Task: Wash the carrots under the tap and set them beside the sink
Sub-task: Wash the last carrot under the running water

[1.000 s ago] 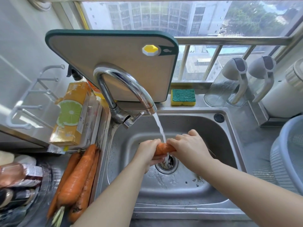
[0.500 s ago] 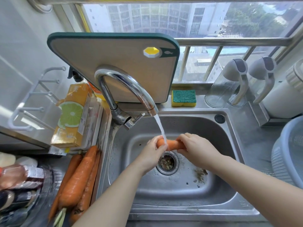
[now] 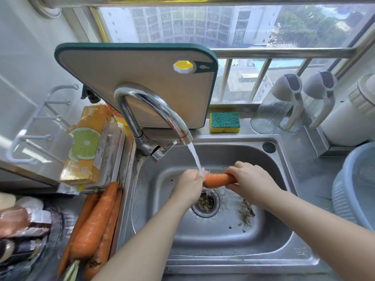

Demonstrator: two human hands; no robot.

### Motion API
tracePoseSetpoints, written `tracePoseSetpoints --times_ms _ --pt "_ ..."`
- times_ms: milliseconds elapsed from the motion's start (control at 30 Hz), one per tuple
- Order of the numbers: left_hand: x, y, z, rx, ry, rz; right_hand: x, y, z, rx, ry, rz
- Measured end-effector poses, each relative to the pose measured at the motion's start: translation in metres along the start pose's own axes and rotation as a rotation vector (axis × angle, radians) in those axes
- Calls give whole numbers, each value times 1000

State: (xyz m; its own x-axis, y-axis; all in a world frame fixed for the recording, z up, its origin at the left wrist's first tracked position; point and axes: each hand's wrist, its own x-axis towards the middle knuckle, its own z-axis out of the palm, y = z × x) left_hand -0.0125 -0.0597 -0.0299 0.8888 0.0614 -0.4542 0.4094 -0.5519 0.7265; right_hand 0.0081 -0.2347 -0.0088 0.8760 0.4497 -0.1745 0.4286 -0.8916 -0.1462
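An orange carrot (image 3: 218, 180) lies level over the steel sink (image 3: 223, 240), above the drain. My left hand (image 3: 188, 186) grips its left end and my right hand (image 3: 250, 182) grips its right end, so only the middle shows. Water runs from the curved chrome tap (image 3: 150, 110) and lands on the carrot beside my left hand. Three more carrots (image 3: 95, 224) lie together on the counter left of the sink, their cut tops toward me.
A cutting board (image 3: 142, 78) leans behind the tap, with a green-and-yellow sponge (image 3: 224, 121) beside it. An orange box (image 3: 87, 145) stands at the left. Two upturned pitchers (image 3: 280, 106) and a blue basin (image 3: 357, 185) sit right of the sink. Debris lies near the drain (image 3: 206, 202).
Both hands have lifted the carrot up and toward the back of the sink. My right hand slid rightward along it, so more of the carrot's middle shows under the water.
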Motion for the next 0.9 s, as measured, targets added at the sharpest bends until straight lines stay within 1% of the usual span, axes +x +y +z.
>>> tracePoseSetpoints --times_ms 100,167,200,333,367,467,533,600,633,667,733,800,833,900 --pt "5 -2 -1 -36 68 21 -2 5 -2 -75 10 -9" --pt "4 1 -3 -21 94 81 -1 4 -4 -67 3 -23" --pt "2 3 -3 -5 82 123 0 3 -6 -51 -1 -33" --pt "-8 0 -1 108 -73 335 9 -8 -12 59 -67 -109" --pt "-8 -4 -2 132 -86 368 11 -11 -12 90 -87 -126" --pt "-6 -21 -9 164 -60 362 18 -20 -7 96 -90 -180" --pt "-9 -24 -13 102 -4 352 24 -27 -5 57 -42 -196" --pt "-11 -26 -16 62 48 331 30 -35 -4 69 -27 -166" --pt "-11 -28 -18 83 55 318 33 -39 -5 110 -65 -129" --pt "-10 -32 -20 118 52 304 35 -41 -5 186 -146 -89" --pt "-9 -39 -26 168 35 283 40 -40 -6 459 -355 -46" --pt "-10 -42 -29 179 37 289 41 -35 -9 683 -505 -18" --pt "-11 -41 -29 177 47 298 41 -34 -10 743 -532 -13" --pt "-12 -38 -28 176 61 313 44 -33 -6 780 -486 6"
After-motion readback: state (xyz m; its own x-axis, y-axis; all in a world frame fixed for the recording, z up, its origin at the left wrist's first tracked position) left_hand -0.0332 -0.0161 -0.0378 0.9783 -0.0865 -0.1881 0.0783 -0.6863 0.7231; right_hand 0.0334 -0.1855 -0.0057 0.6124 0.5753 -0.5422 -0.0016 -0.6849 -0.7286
